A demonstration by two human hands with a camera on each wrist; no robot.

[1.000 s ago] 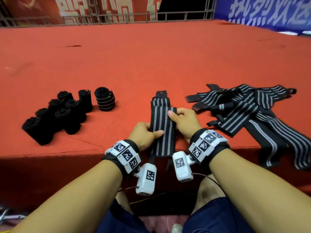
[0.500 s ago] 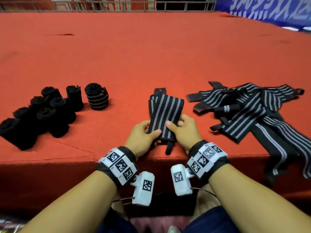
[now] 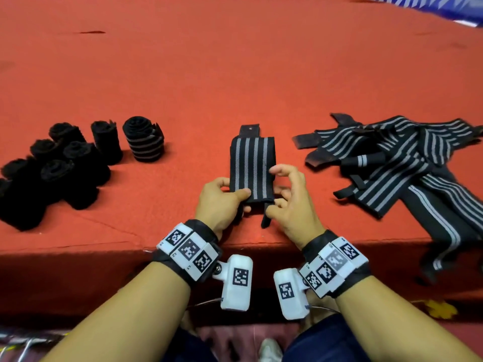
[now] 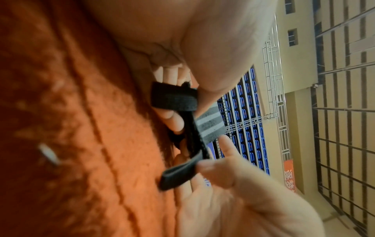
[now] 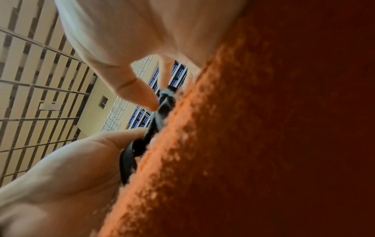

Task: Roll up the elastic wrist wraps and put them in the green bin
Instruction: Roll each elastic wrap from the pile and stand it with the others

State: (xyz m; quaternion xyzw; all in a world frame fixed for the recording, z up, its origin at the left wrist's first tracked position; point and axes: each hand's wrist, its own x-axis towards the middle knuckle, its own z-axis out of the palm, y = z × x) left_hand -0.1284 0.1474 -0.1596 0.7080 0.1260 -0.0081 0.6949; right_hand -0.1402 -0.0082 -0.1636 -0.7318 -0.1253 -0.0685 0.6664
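Observation:
A black wrist wrap with grey stripes (image 3: 252,168) lies flat on the red carpeted platform (image 3: 235,74), just ahead of both hands. My left hand (image 3: 224,197) pinches its near left corner, thumb on top. My right hand (image 3: 285,194) is at the near right corner with curled fingers and the index raised. In the left wrist view its thumb and fingers pinch the wrap's black thumb loop (image 4: 178,174). In the right wrist view the wrap (image 5: 162,109) shows edge-on between the two hands. No green bin is in view.
A striped rolled wrap (image 3: 142,142) and several black rolls (image 3: 65,165) stand at the left. A heap of unrolled striped wraps (image 3: 392,163) lies at the right, some hanging over the platform's front edge (image 3: 104,246).
The wrap's near end, which hung over the front edge, now lies up on the platform. Both hands have moved forward with it. My right index has lifted off the wrap.

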